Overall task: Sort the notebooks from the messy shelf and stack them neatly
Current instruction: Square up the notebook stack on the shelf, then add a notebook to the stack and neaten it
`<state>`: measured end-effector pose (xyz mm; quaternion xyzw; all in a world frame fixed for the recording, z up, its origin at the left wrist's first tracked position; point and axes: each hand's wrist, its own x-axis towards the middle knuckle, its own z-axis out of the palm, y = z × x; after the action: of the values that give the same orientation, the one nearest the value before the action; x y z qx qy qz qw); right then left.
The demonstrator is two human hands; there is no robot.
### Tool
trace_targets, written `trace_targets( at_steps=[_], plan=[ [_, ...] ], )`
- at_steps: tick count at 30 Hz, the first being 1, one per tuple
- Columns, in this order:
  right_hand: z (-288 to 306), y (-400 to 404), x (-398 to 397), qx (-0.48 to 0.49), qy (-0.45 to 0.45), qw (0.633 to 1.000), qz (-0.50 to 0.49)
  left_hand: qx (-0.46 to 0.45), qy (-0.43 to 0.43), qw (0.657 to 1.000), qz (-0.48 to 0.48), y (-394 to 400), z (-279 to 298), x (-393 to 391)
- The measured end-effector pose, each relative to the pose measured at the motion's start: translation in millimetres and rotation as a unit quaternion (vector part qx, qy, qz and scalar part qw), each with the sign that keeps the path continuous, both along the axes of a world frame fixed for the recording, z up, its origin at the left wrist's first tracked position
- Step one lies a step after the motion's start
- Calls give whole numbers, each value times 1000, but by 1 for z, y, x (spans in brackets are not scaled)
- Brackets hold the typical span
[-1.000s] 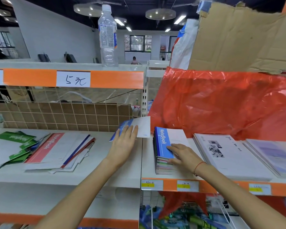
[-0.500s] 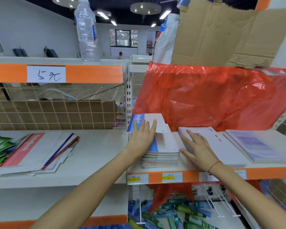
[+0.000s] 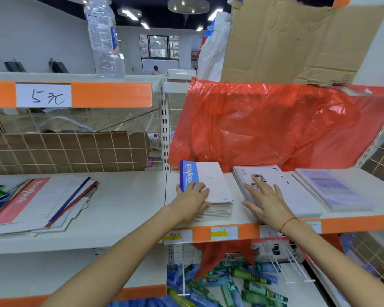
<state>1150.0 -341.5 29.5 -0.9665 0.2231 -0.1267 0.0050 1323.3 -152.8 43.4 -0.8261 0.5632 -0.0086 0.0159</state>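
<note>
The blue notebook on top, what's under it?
Under the blue notebook sits a stack of notebooks; only their thin edges show. Their covers are hidden. The left hand hides the stack's near-left corner.

Bare shelf (image 3: 124, 196) is lying open between the messy pile (image 3: 42, 202) at the left edge and the stack (image 3: 211, 191). A red bag (image 3: 264, 125) is overhanging the back edge, narrowing headroom above the stacks.
</note>
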Motion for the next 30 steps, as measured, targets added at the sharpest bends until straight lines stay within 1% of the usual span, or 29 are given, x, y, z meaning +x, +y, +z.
trace_targets(
  at_steps=[7, 20, 22, 25, 27, 30],
  plan=[
    [-1, 0, 1, 0, 0, 1000, 5, -19, 9, 1000, 12, -8, -5, 2],
    [4, 7, 1, 17, 11, 999, 28, -22, -2, 999, 31, -8, -5, -2],
    [6, 13, 6, 15, 17, 999, 39, -48, -6, 998, 47, -1, -1, 0],
    [8, 25, 23, 17, 18, 998, 64, -119, -14, 990, 78, 22, 3, 8],
    [12, 42, 41, 12, -9, 996, 83, -171, -26, 980, 100, 46, 3, 14],
    [19, 79, 75, -4, -66, 991, 119, -182, -29, 970, 160, 95, -6, 28]
  ],
)
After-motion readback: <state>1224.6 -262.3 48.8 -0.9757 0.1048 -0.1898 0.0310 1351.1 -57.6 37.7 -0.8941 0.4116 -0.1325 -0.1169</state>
